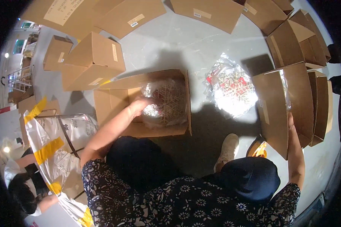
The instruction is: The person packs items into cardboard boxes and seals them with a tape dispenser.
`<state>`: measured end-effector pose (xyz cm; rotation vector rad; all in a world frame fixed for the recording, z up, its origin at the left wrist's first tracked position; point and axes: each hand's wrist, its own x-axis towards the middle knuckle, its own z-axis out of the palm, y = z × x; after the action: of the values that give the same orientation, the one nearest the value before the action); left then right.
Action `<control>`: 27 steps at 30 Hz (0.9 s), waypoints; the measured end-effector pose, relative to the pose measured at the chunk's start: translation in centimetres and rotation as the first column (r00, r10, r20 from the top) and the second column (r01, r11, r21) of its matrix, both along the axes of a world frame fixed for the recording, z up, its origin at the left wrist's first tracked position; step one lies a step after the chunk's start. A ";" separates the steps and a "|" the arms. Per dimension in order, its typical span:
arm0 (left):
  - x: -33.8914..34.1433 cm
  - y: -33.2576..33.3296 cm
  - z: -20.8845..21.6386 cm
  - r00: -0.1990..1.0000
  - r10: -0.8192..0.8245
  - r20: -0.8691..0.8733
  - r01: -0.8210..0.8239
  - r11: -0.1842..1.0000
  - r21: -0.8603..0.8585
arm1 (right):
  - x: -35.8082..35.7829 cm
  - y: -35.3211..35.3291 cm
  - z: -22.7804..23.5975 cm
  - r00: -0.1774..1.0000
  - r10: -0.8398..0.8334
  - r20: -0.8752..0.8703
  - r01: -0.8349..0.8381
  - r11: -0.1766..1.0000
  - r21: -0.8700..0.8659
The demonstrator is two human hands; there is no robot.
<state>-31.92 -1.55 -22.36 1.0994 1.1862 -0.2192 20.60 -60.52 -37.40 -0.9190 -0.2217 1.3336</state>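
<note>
A clear plastic-wrapped snowflake decoration point(166, 104), gold with some red, is in the open cardboard box point(117, 132) in front of me. My left hand point(142, 106) reaches over this box and grips the wrapping at the decoration's left edge; its fingertips are blurred. Over on the right, my right hand point(290, 120) is down behind the flap of a standing carton point(271, 109), where its fingers are hidden. A strip of shiny clear plastic point(285, 90) shows beside that flap. Between the two boxes, another wrapped snowflake decoration point(233, 89) lies on the floor.
Several cartons point(98, 56) stand in an arc at the left and back, with more open cartons point(301, 41) along the right. A white-wrapped, yellow-taped bundle point(53, 143) leans at the left. Another person point(22, 189) is beyond it. Shoes point(228, 149) are near my knees.
</note>
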 end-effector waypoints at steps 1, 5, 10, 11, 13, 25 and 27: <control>-0.8 0.2 -0.4 1.000 0.015 0.008 -0.015 0.999 0.032 | 0.1 0.8 -0.7 1.000 0.011 -0.013 -0.010 1.000 0.018; 3.1 -2.0 0.5 0.991 -0.135 0.018 0.135 0.991 -0.007 | 4.6 -7.3 -0.9 0.999 -0.032 0.043 0.033 0.999 -0.014; -0.4 -1.3 0.5 0.974 -0.224 0.045 0.181 0.875 0.449 | -0.8 3.3 -0.7 0.979 -0.173 0.108 0.201 0.901 -0.384; -0.4 -1.5 1.0 0.973 -0.224 0.050 0.179 0.876 0.448 | -1.2 3.8 0.8 0.979 -0.172 0.113 0.203 0.900 -0.385; 2.1 -2.3 0.3 1.000 -0.009 -0.002 0.009 0.972 0.234 | -1.1 -0.4 3.2 0.974 -0.225 0.011 0.215 0.913 -0.347; -2.6 1.1 1.3 0.991 -0.038 0.128 0.031 0.998 0.053 | -0.6 4.3 10.8 0.951 -0.301 0.070 0.309 0.910 -0.276; -3.8 1.9 3.1 0.985 -0.045 0.168 0.028 0.995 0.098 | 1.4 1.7 12.0 1.000 0.021 0.018 -0.020 0.999 -0.047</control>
<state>-35.70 0.35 -19.30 1.1996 1.0335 -0.0956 22.03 -58.82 -25.36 -0.9709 -0.2155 1.3544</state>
